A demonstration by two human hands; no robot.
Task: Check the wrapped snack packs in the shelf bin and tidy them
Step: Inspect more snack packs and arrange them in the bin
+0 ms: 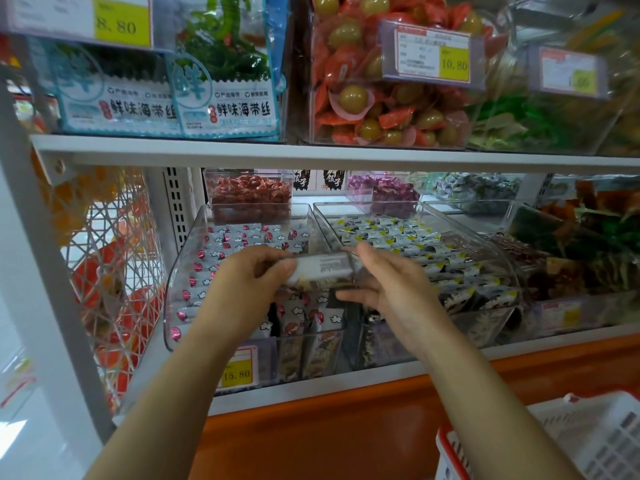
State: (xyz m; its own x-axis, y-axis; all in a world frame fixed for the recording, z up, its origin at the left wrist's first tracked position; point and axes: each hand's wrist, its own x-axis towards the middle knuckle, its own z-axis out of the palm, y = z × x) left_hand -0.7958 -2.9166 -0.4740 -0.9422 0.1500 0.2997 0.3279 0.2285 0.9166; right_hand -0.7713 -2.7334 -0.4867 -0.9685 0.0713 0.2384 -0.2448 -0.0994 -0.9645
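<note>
Head, left hand (256, 275), right hand (391, 289), pinching pack (323, 270)

White painted metal shelf board (207, 147) spans the frame, upper third. White perforated steel upright (175, 202) behind it, left. White wire-mesh side panel (114, 244) closes the left end. Glossy orange base panel (329, 427) runs below the lower shelf. Pale, blurred floor (20, 427) lower left. Lighting bright, even.

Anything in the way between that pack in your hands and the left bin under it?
Nothing visible. The left hand and right hand hold the snack pack over the open top of the clear bin; only packs already inside lie below.
</note>
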